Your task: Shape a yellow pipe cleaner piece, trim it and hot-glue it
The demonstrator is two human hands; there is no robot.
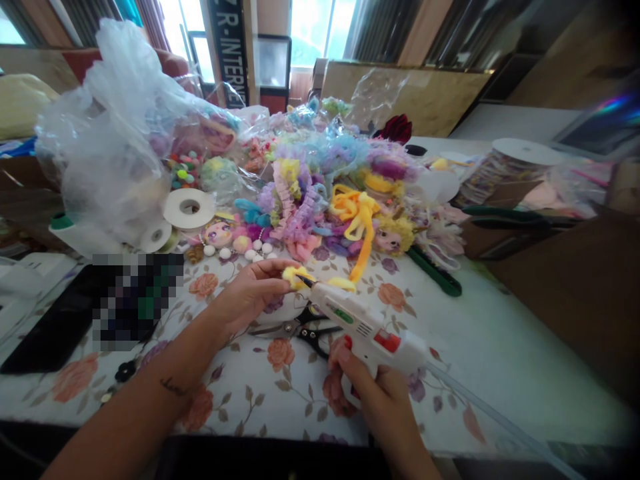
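Nearest the camera, the right hand (383, 393) was wrapped around the handle of a white glue gun (367, 330), its grip clamped on the handle with one finger at the red trigger. Its body looked rigid and light, easy to steer from the handle; the dark nozzle was likely hot and not a place to touch. A clear glue stick trailed from its back toward the lower right.

Just beyond, the left hand (253, 290) pinched a small yellow fuzzy piece (293, 277) between thumb and fingertips, held above the flowered desk (480, 340), with the nozzle tip touching it. That piece seemed very light, soft and bendable, likely to crush or slip; holding it at the end away from the glue looked safest.

Under the gun lay black-handled scissors (305, 330) on the cloth. To the left sat a dark flat device (55, 333).

Farther back rose a heap of pastel craft trims (320, 193), small doll heads, white tape rolls (189, 209) and a bulging clear plastic bag (110, 147).
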